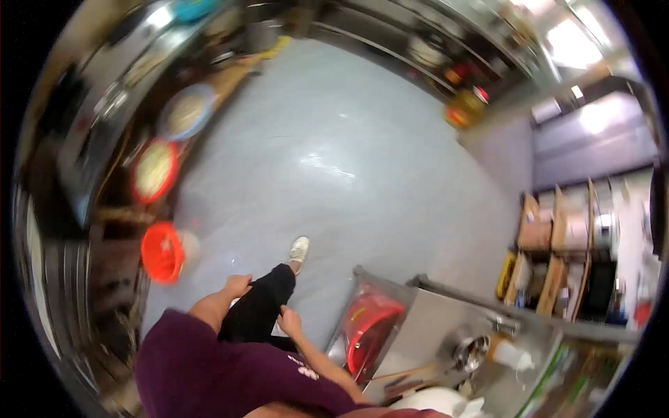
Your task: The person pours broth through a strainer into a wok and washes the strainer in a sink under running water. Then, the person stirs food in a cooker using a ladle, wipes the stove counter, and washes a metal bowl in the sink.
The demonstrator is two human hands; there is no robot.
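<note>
My left hand (238, 285) hangs beside my black trouser leg (258, 306), its fingers curled in and nothing showing in them. On the other side of that leg is my right hand (289, 322), also loosely closed, with no object visible in it. Both hands are slightly blurred. One light shoe (300, 249) is ahead on the grey floor (334, 160). Nearest to my right arm is a sink (403, 285) with a red basin (376, 313) inside. An orange-red bucket (162, 254) stands to the left, apart from my left hand.
A red basin (155, 171) and a bluish basin (187, 111) with pale contents line the left side. A steel counter (425, 324) at right bears a metal bowl (472, 352) and a white bottle (512, 356). A yellowish jug (465, 109) stands by a shelf (390, 43) ahead.
</note>
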